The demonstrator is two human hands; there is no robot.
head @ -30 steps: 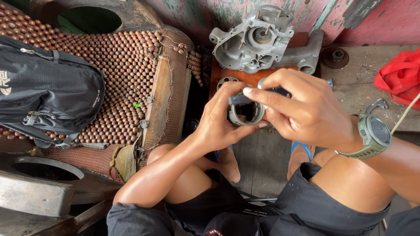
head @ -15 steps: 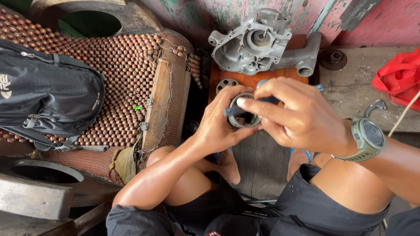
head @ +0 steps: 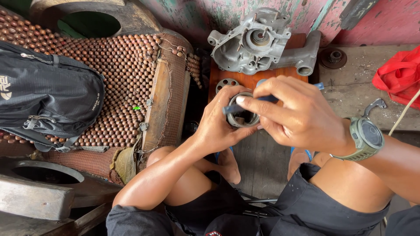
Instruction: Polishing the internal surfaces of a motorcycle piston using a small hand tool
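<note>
Even, soft daylight, bright overall, no harsh glare; mild sheen on the left forearm (head: 166,175) and the grey metal casing (head: 258,43). Shadows are soft and fall under the hands and between the knees, with the gap beside the beaded seat cover (head: 127,74) nearly black. Focus is sharp across the centre, slight wide-angle stretch toward the corners, no motion blur.

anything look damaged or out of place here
The wall paint is peeling in patches, and the beaded seat cover is frayed at its edge with loose bead strands hanging. The left hand holds a metal ring; the right hand holds a blue tool over it. Nothing spilled.
</note>
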